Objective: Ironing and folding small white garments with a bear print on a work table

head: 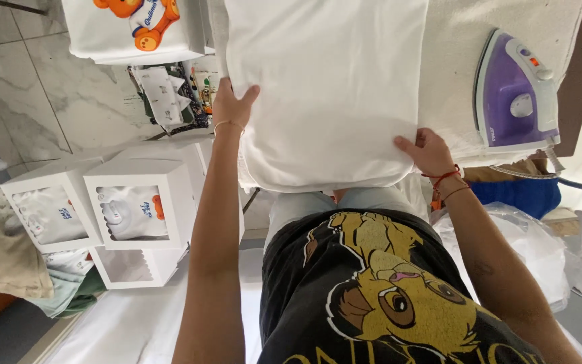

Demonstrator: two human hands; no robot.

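both hands on the folded white cotton garment, which lies flat at twelve o'clock on the cream cloth-covered ironing board. the left hand clasps the garment's left edge at ten o'clock, thumb over the fabric; the right hand lies flat at four o'clock, fingers spread on the near corner, pressing, not closed round anything. a purple and white steam iron rests on the board at three o'clock, just beside the garment. down at nine o'clock, white cardboard window boxes stand stacked, with pale marble floor tiles beyond them.
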